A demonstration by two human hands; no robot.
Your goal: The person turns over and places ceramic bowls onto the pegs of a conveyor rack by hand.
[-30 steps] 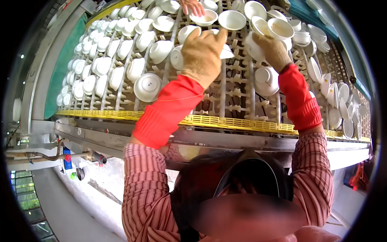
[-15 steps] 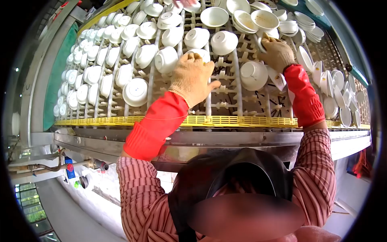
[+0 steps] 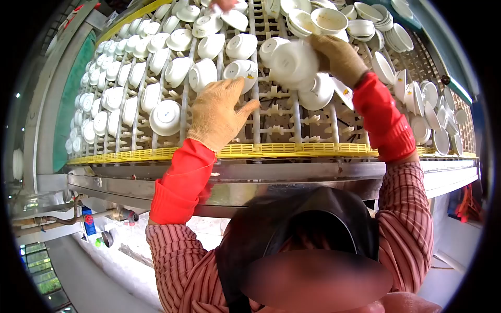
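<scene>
Over the pegged rack belt (image 3: 276, 134), both my hands wear tan gloves and red sleeves. My left hand (image 3: 218, 112) has its thumb spread from its fingers and holds nothing; its fingertips are beside an upside-down white bowl with an orange mark (image 3: 242, 72). Farther right, my right hand (image 3: 339, 58) grips a blurred white bowl (image 3: 293, 61), tilted with its base towards me. Just below that one, another white bowl (image 3: 317, 94) rests on the pegs. A white dish with an orange mark (image 3: 343, 93) leans beneath my right wrist.
Rows of overturned bowls (image 3: 165, 118) cover the belt's left side. Stacked bowls (image 3: 330, 21) stand upright at the top, and plates (image 3: 441, 141) lean at the right. Another person's blurred hand (image 3: 224, 4) shows at the top edge. A yellow guard (image 3: 292, 151) runs along the near side.
The belt's bowls have shifted left. My left hand has drawn left and down from the bowls, opening out. My right hand has brought a bowl up and left. The other person's hand has moved left.
</scene>
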